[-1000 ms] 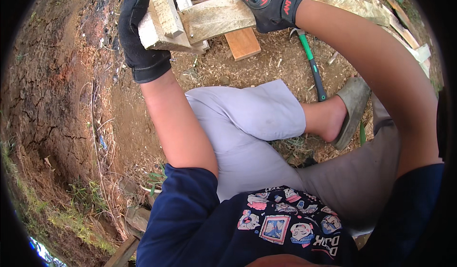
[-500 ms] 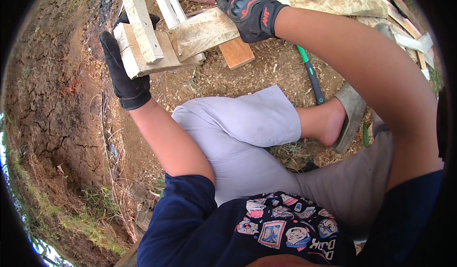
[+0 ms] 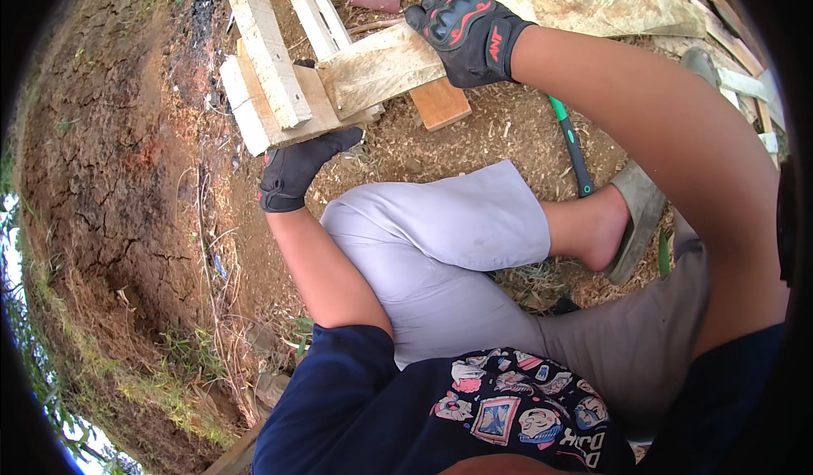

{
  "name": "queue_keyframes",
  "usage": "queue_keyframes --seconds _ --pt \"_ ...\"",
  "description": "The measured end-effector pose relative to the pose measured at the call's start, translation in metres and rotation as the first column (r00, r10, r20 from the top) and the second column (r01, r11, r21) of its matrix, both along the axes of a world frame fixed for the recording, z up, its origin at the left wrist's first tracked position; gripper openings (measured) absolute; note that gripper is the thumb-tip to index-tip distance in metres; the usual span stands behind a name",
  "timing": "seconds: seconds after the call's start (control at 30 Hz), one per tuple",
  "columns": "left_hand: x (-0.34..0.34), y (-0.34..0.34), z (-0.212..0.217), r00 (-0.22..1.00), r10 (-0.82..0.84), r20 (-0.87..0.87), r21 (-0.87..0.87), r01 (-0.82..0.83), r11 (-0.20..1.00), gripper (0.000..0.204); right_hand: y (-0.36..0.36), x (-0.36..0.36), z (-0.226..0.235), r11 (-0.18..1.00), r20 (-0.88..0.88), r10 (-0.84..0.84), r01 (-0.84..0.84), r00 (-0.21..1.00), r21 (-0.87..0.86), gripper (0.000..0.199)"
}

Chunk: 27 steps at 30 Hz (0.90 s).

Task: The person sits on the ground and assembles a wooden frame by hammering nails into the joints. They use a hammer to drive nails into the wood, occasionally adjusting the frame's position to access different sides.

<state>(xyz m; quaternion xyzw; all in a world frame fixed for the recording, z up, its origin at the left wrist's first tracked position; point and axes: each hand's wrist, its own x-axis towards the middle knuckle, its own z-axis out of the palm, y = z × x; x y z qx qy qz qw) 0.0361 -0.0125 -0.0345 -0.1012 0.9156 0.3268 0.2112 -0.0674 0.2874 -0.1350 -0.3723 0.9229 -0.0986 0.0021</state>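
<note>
Near the held plank, a forearm half-hides a hammer.

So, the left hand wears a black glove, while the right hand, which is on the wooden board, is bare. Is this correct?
Not quite: the right hand is not bare. The head view shows it in a black glove with red details, on the wooden board. The left hand is gloved in black, as you say.
</note>
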Motion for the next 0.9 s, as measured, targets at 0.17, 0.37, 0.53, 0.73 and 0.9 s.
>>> queue_keyframes --seconds 0.17,0.37,0.53,0.73,0.9 --pt "-0.009 0.0 -0.01 0.894 -0.235 -0.382 -0.014 0.248 0.969 0.098 0.002 -0.001 -0.005 1.0 -0.026 0.004 -0.004 1.0 -0.019 0.067" --pt "-0.007 0.0 -0.008 0.958 -0.111 -0.264 0.13 0.15 0.98 0.097 0.001 0.002 0.014 1.0 0.095 -0.014 0.013 0.995 0.003 0.071" --pt "-0.009 0.0 -0.009 0.93 -0.157 -0.333 0.1 0.201 0.975 0.095 0.004 0.001 0.008 0.997 0.045 0.022 -0.018 0.999 -0.076 0.062" --pt "-0.014 -0.005 -0.01 0.883 -0.257 -0.393 0.002 0.28 0.96 0.096 0.003 0.003 -0.008 0.993 -0.058 0.019 -0.026 0.998 -0.114 0.065" --pt "-0.013 -0.01 -0.011 0.894 -0.235 -0.383 0.054 0.275 0.96 0.101 -0.001 0.003 0.012 1.0 0.164 -0.006 0.003 0.986 0.02 0.084"
